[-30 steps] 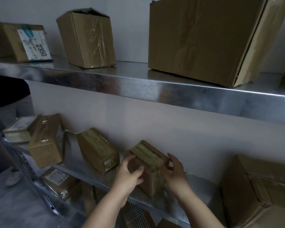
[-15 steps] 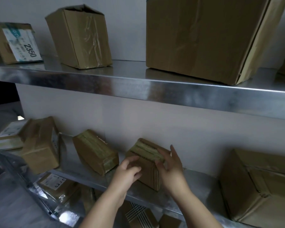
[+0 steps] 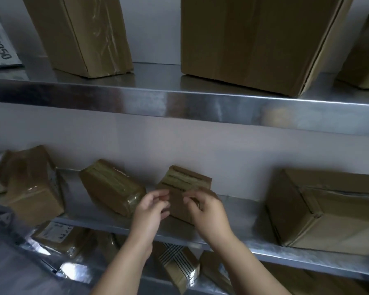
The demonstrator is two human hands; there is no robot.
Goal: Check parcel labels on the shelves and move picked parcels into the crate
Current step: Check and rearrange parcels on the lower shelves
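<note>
A small brown parcel (image 3: 188, 177) wrapped in clear tape stands upright on the middle steel shelf (image 3: 285, 256), close to the wall. My left hand (image 3: 150, 211) is at its left front edge with the fingers curled in against it. My right hand (image 3: 207, 211) covers its right front corner, fingertips pressed on the front face. Both hands hide the lower half of the parcel. No label on it can be read. No crate is in view.
A taped parcel (image 3: 113, 188) lies just left of it, with a taller box (image 3: 32, 184) further left and a big carton (image 3: 328, 211) to the right. The upper shelf (image 3: 179, 101) carries two large boxes (image 3: 254, 39) and a label reading 2350 (image 3: 0, 50). Several parcels (image 3: 179, 265) lie below.
My hands have slid from the parcel's sides to its front and come closer together. The parcel now stands more upright. The view has moved in and to the right.
</note>
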